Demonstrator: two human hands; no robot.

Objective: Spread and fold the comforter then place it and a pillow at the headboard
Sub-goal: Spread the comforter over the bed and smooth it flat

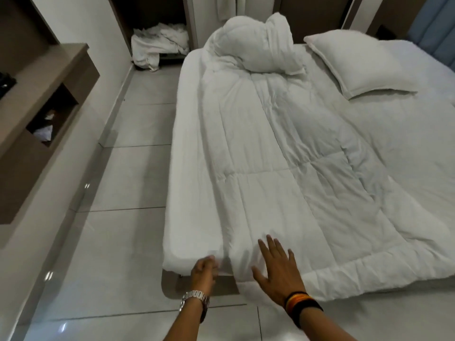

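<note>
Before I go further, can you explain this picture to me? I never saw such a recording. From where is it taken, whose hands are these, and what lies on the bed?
There is no machine here. One camera sits on a person's head and looks forward and down, so the two arms at the bottom are that person's own. The left hand, with a metal watch, pinches the near corner of the white comforter. The right hand, with dark wristbands, lies flat and open on the comforter. The comforter lies along the bed, spread near the hands but bunched up at the far end. A white pillow lies beside that bunch. Crumpled white linen sits on the floor beyond.
</note>
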